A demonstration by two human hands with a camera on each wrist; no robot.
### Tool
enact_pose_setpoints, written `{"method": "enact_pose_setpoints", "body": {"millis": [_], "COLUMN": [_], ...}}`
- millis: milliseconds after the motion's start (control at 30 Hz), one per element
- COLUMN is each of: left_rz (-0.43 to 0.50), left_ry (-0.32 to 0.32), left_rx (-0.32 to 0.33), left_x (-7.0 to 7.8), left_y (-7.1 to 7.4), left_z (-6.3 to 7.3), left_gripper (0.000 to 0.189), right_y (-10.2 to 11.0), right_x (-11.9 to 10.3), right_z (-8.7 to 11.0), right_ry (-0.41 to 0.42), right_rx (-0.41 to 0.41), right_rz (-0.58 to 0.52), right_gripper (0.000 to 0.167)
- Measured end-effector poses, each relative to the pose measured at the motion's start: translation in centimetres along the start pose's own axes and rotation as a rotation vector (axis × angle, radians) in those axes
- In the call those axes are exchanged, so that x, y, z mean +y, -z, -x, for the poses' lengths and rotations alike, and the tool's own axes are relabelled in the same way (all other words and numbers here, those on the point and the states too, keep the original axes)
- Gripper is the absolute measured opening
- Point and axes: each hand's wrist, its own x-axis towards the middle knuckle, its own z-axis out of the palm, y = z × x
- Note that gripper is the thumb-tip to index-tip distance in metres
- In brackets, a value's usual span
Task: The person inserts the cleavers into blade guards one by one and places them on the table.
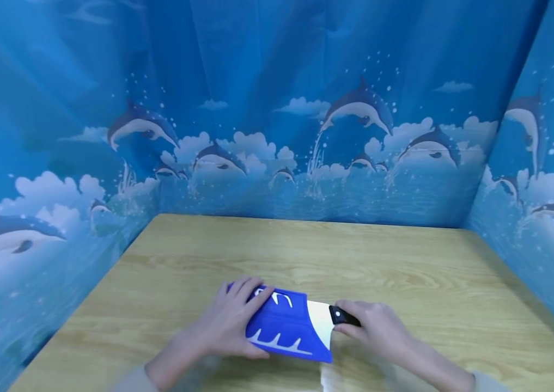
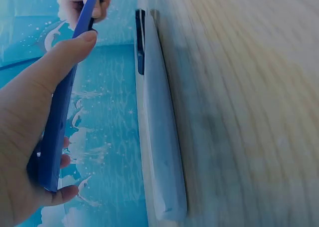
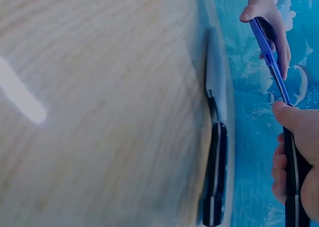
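A cleaver (image 1: 320, 321) is held with its broad blade partly inside a blue cover (image 1: 284, 326) that has white cutouts. My left hand (image 1: 235, 316) grips the cover's left end, fingers over its upper edge and thumb at the lower one. My right hand (image 1: 379, 326) wraps round the black handle (image 1: 345, 317). Pale blade shows between cover and handle. In the left wrist view the cover (image 2: 60, 117) appears edge-on between thumb and fingers. Beside it in that view, a second black-handled knife (image 2: 164, 137) lies on the table; its handle (image 3: 214, 177) is nearer in the right wrist view.
The wood-grain table (image 1: 355, 250) stretches away beyond both hands. Blue dolphin-print curtains (image 1: 257, 109) stand along its back and sides. A bright glare streak (image 3: 20, 92) falls on the tabletop in the right wrist view.
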Motion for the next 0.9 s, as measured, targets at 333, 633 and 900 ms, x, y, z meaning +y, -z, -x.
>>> {"method": "enact_pose_setpoints", "body": {"millis": [333,633,900], "left_rz": [-0.085,-0.113,-0.080], "left_ry": [-0.028,-0.029,0.034], "left_rx": [0.003,0.007,-0.021], "left_x": [-0.4,-1.5,-2.3], "left_y": [0.6,1.0,1.3], "left_z": [-0.7,-2.3,-4.4], "left_gripper": [0.110,0.109,0.107], "right_y": [0.7,1.8,2.3], "right_x": [0.7,1.5,3.3], "right_z": [-0.8,-2.3,-3.6], "right_ry": [-0.074,-0.197,-0.332], "right_rx": [-0.081,-0.208,-0.188], "right_rz": [-0.069,-0.034,-0.026], "right_gripper": [0.028,0.032,0.031]}}
